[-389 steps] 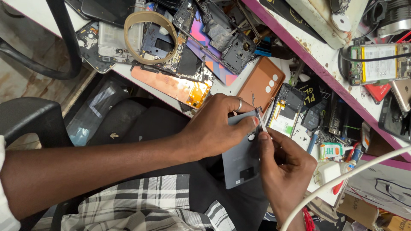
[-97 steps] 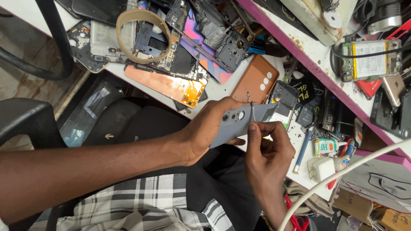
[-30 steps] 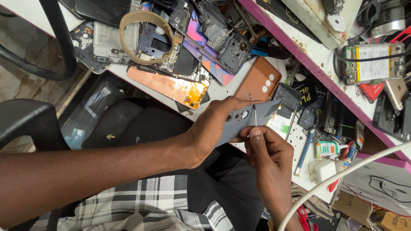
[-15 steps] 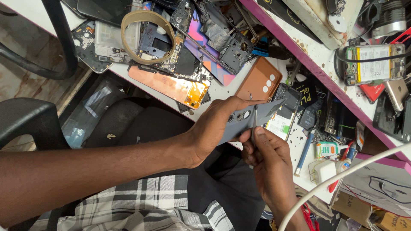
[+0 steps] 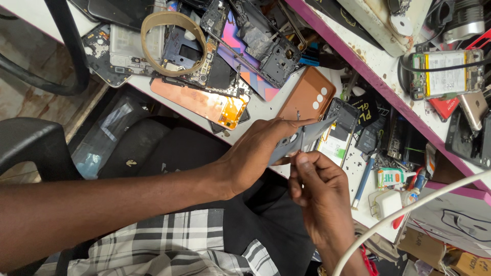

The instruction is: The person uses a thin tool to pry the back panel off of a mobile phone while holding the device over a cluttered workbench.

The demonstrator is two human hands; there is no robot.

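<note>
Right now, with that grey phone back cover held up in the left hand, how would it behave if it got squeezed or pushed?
The grey back cover looks like a thin sheet, so it is probably light and somewhat bendy. The left hand holds it by one end only, so a push could flex it. Its camera cutouts likely weaken that end.

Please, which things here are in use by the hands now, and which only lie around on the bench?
In use: left hand holds grey phone back cover; right hand pinches thin metal tool against it.

Lying about: orange back cover, tape ring, opened phone, battery, white charger.
</note>
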